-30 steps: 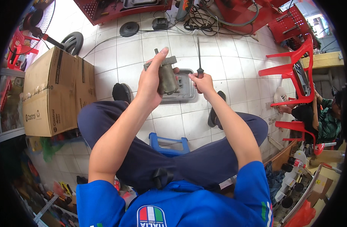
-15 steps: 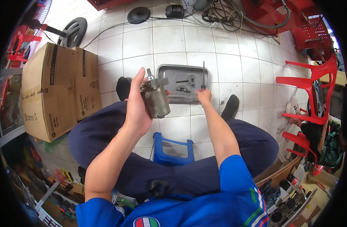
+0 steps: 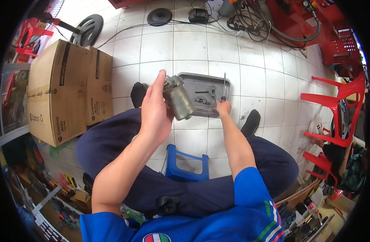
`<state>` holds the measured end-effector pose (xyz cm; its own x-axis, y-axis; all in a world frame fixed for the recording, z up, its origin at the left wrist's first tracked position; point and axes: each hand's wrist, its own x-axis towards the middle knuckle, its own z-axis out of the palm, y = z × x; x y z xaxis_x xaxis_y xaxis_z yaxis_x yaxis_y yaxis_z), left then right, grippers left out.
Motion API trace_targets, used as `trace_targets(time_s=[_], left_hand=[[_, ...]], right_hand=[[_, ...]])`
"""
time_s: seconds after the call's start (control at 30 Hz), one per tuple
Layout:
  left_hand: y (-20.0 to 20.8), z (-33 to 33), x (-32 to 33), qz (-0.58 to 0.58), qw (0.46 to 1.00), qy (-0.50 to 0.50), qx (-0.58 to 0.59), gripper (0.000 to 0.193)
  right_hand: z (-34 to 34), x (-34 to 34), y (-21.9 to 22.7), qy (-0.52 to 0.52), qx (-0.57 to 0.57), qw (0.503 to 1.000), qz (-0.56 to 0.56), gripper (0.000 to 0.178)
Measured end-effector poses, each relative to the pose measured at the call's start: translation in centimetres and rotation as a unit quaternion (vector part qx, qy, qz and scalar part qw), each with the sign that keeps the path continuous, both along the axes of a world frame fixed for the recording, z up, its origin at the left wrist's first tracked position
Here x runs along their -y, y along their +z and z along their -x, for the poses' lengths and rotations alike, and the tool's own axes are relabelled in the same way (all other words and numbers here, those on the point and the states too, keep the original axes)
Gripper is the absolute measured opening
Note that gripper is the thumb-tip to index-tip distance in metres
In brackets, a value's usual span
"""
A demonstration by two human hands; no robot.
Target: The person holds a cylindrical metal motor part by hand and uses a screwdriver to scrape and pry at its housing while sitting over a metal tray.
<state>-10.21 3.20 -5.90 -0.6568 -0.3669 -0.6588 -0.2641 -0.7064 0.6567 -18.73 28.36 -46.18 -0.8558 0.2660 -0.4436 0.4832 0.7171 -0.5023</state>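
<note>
My left hand [image 3: 156,111] is closed round a starter motor [image 3: 180,101], a dull metal cylinder with a flanged end. The motor is held up in the air, tilted, its far end pointing away from me and its body partly in front of the tray's left side. In my right hand [image 3: 223,107] is a screwdriver [image 3: 224,86], gripped by the handle with its long thin blade pointing away from me, over the tray's right side. A grey metal tray [image 3: 228,86] rests on the floor and holds several small metal parts [image 3: 205,94].
A blue plastic stool [image 3: 187,176] stands close in front of me, between my legs. Large cardboard boxes [image 3: 58,97] are at the left. Red plastic chairs [image 3: 336,109] stand at the right, near another person [image 3: 352,165]. Cables [image 3: 245,26] lie across the far floor.
The starter motor has turned in my left hand, so its shaft no longer shows and its near end swings right. My right hand keeps the screwdriver over the tray; the whole view has shifted slightly.
</note>
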Motion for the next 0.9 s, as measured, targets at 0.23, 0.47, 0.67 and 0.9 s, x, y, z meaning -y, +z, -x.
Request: trace_targets(time_s=[0.23,0.47,0.67,0.9], left_hand=[[2.8,0.9,1.0,-0.092,0.990,0.044,-0.097,0.063],[4.6,1.0,1.0,-0.120,0.973,0.055,-0.189,0.066],[5.3,-0.2,1.3,-0.109,0.976,0.073,-0.173,0.064],[6.2,-0.1,0.7,-0.096,0.980,0.071,-0.159,0.060]], right_hand=[[3.5,-0.8,9.6,0.040,0.053,0.996,0.060,0.021],[6.2,3.1,33.3,0.137,-0.032,0.954,0.264,0.017],[-3.2,4.5,48.9,0.219,0.016,0.877,0.428,0.036],[-10.2,3.5,47.4,0.229,0.102,0.856,0.452,0.038]])
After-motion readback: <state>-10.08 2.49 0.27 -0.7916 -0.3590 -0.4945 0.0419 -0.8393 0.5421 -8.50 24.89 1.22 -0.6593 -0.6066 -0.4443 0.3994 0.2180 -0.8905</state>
